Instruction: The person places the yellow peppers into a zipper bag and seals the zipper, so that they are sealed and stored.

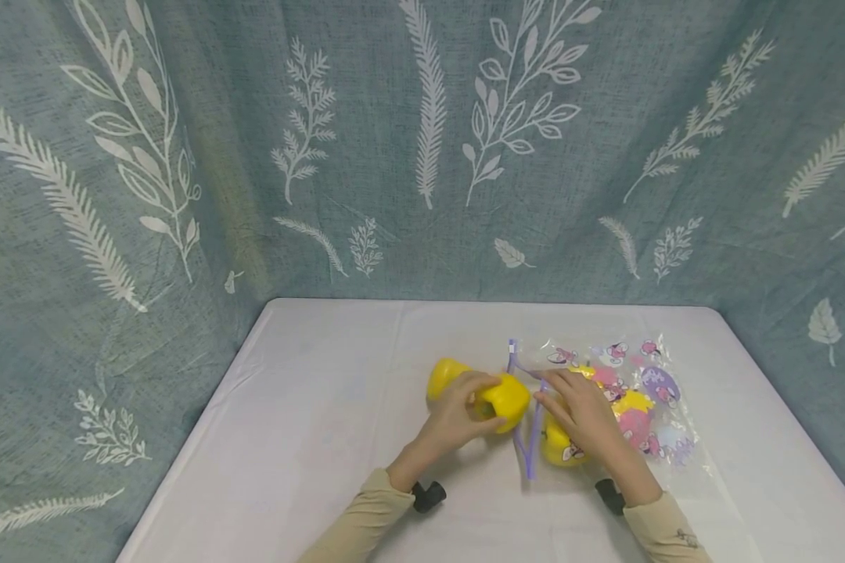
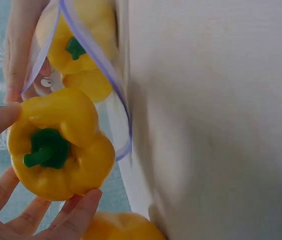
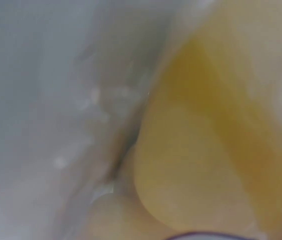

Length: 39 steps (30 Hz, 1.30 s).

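Observation:
My left hand (image 1: 452, 416) grips a yellow bell pepper (image 1: 510, 400), thumb on one side and fingers round the other. Its green stem (image 2: 46, 150) faces the left wrist camera. The pepper is right at the mouth of a clear zip bag (image 1: 676, 418) printed with pink and purple cartoon figures. With my right hand (image 1: 586, 414) I pinch the upper rim of the bag, and its purple zip strip (image 1: 537, 422) gapes apart. Inside the bag lie yellow peppers (image 2: 88, 85). The right wrist view is filled by blurred yellow seen through plastic.
Another yellow pepper (image 1: 444, 377) lies on the white-covered table (image 1: 324, 407), just beyond my left hand. A blue-green curtain (image 1: 366, 156) with white leaf prints hangs behind the table and along its sides.

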Available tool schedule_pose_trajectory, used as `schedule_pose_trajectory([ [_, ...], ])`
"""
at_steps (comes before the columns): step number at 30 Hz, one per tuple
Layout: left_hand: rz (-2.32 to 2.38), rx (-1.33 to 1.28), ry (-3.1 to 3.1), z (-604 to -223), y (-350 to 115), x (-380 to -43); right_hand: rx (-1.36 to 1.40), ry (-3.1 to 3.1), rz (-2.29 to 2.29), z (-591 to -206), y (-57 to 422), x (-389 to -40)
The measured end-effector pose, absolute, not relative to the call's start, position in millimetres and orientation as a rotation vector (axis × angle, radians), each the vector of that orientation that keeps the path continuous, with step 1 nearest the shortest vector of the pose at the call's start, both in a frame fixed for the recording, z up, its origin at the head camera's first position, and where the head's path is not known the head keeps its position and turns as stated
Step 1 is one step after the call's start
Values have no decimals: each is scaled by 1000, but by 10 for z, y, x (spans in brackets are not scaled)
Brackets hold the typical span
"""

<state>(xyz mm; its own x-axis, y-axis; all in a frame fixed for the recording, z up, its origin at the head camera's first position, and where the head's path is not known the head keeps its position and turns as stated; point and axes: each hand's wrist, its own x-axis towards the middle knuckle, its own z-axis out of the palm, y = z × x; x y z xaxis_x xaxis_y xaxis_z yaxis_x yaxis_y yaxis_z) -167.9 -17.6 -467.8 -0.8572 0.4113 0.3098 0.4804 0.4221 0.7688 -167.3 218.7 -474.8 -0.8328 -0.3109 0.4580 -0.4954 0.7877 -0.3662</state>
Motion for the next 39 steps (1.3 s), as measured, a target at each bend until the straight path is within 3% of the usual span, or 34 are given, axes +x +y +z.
schedule_pose_trajectory([
  [39,-1359,-964,-2630,-4827,99,-1840,655,-2550,688,-4765,2185,-1687],
])
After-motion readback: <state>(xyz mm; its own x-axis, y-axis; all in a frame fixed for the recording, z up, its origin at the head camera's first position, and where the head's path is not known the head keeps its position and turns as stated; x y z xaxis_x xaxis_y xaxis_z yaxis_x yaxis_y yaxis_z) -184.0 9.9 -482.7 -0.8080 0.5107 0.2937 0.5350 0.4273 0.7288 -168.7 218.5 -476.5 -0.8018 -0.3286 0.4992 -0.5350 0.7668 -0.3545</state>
